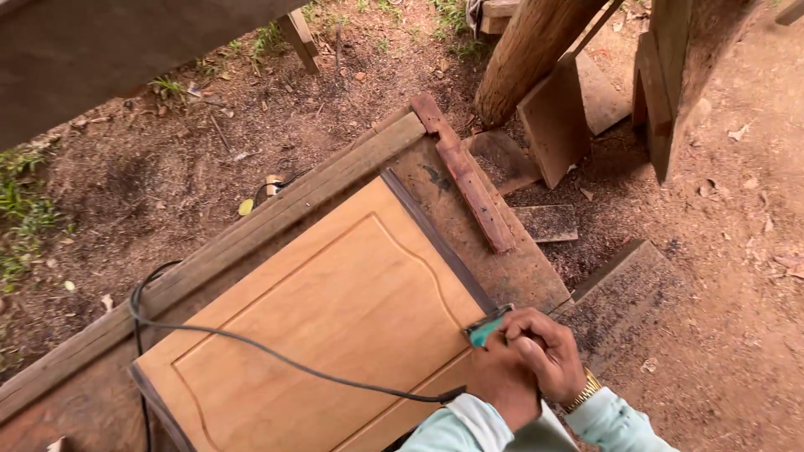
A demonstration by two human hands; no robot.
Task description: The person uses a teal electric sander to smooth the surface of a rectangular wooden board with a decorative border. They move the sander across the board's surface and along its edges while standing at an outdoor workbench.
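Here, both your hands, left hand (502,385) and right hand (544,347), close around a green power tool (486,328) at the door panel (335,318) edge on the workbench (519,268); keep it flat, cord (251,347) trailing clear.

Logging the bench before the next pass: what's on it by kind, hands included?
Light wooden cabinet door panel: 1
Green-bodied power tool: 1
Black power cord: 1
Reddish wooden batten: 1
Hands, left and right: 2
Total: 6
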